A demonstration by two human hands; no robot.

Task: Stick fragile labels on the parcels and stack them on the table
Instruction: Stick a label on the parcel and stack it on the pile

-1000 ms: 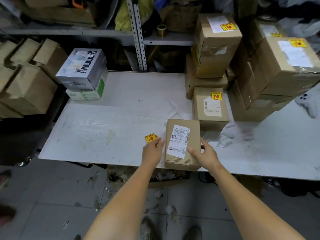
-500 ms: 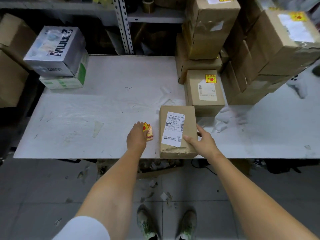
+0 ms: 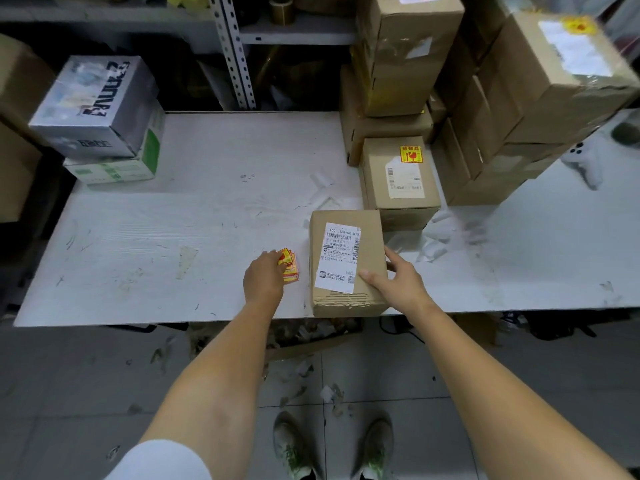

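Roughly mid-task, by the look of it. A fair bit is already done: a pile of parcels (image 3: 519, 109) is stacked at the far right corner of the tabletop (image 3: 207, 209), and yellow stickers can be made out on a couple of the top ones, though they're blurred. Just in front of that pile a labelled parcel (image 3: 398, 181) is laid flat, with its fragile sticker (image 3: 410, 154) plainly seen above the shipping label.

The parcel (image 3: 346, 258) being worked on is set at the front edge, about the middle. Only a white shipping label is seen on its top, so this one is judged not done yet. It is gripped by the right hand (image 3: 401, 285), thumb laid across the top and fingers wrapped down the right side.

The little stack of fragile labels (image 3: 292, 271) is lying just left of it, not touching it. It is touched by the left hand (image 3: 263, 278), fingers bent down onto it; whether a label is actually pinched can't be told.

What's left, as judged: one label to be peeled and stuck on, then the parcel to be added to the pile. Whether more parcels are waiting can't be told.
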